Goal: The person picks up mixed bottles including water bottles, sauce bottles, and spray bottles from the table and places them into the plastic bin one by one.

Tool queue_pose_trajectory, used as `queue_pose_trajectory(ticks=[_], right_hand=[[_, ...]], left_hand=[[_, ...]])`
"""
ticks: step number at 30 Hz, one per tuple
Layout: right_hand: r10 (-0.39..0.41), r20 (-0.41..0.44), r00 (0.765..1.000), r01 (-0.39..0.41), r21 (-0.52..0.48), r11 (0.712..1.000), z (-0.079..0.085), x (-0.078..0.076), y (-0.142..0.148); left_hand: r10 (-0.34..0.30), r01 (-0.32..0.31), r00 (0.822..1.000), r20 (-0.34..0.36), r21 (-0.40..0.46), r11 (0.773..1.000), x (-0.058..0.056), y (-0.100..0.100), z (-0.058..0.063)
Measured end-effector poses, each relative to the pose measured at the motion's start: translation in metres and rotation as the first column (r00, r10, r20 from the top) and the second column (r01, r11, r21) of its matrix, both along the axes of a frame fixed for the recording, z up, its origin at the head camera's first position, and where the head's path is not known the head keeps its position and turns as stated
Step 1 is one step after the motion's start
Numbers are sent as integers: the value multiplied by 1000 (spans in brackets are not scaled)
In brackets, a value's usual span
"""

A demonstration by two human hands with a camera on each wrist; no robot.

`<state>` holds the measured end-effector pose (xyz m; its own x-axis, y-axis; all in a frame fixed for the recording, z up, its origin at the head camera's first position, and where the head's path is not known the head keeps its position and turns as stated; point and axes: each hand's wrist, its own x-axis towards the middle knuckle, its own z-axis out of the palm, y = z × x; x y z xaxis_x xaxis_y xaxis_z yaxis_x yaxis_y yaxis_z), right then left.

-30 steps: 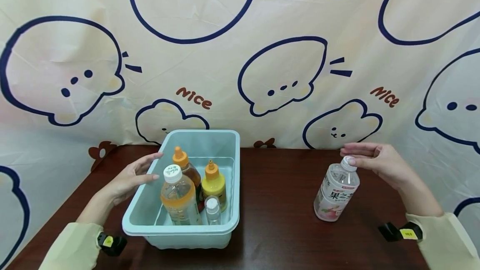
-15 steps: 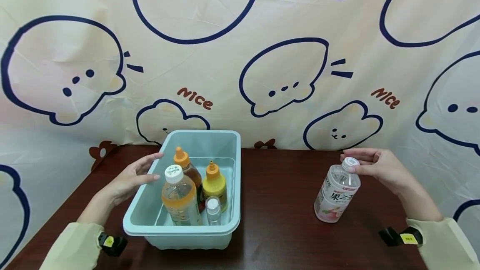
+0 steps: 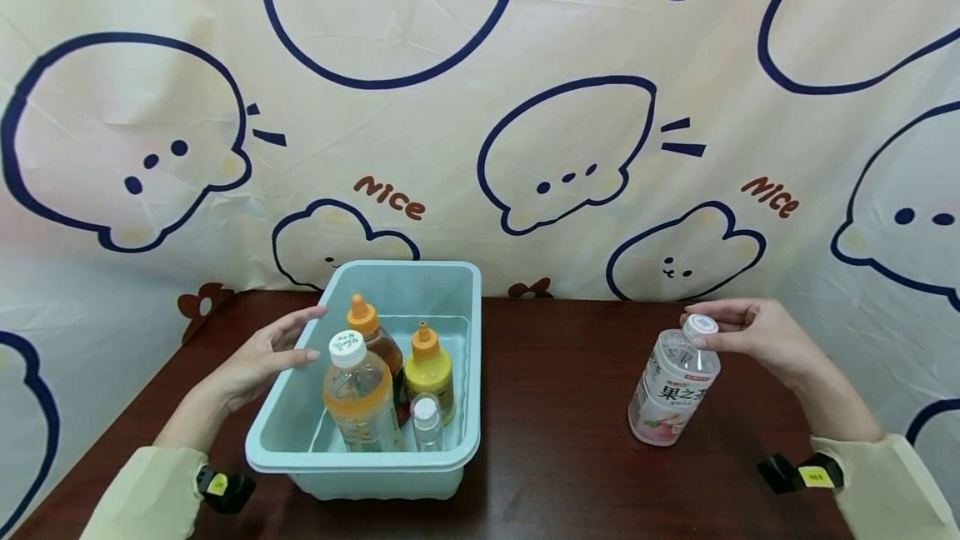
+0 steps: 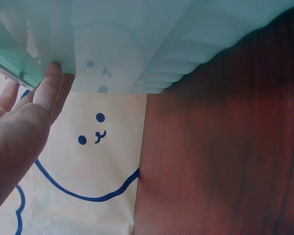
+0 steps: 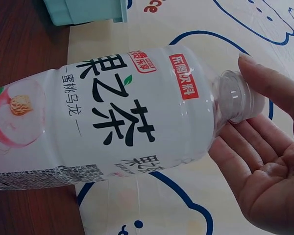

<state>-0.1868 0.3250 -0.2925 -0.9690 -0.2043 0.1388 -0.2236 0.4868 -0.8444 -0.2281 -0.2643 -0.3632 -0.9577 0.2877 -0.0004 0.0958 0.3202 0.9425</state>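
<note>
In the head view, my left hand (image 3: pixel 262 361) holds the left rim of a light blue plastic basin (image 3: pixel 471 357), thumb over the edge. From the left wrist view, its fingers (image 4: pixel 53 85) lie against the outer wall under the rim. To the right, my right hand (image 3: pixel 761 340) pinches the white cap of a clear drink bottle (image 3: pixel 672 394) standing on the table. That bottle carries a peach label, and in the right wrist view the thumb (image 5: pixel 264 81) is at the cap with the other fingers behind the neck.
Inside the basin stand a large white-capped bottle (image 3: pixel 363 407), a brown bottle with an orange nozzle (image 3: pixel 363 315), a yellow squeeze bottle (image 3: pixel 427 372) and a small clear bottle (image 3: pixel 427 423). A patterned cloth (image 3: pixel 442 140) hangs behind the dark wooden table (image 3: pixel 555 407).
My right hand has lowered slightly, its thumb shifting from across the cap's top to its side. The left hand and basin have stayed in place.
</note>
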Motion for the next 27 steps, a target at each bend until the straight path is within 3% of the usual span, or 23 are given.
queue_pose_trajectory(ticks=[7, 27], right_hand=[[-52, 12, 999, 51, 35, 998, 4, -3, -1], [-72, -14, 997, 73, 86, 994, 28, -18, -16]], left_hand=[[-1, 1, 1000, -1, 5, 1000, 0, -1, -1], [1, -1, 1000, -6, 1, 1000, 1, 0, 0]])
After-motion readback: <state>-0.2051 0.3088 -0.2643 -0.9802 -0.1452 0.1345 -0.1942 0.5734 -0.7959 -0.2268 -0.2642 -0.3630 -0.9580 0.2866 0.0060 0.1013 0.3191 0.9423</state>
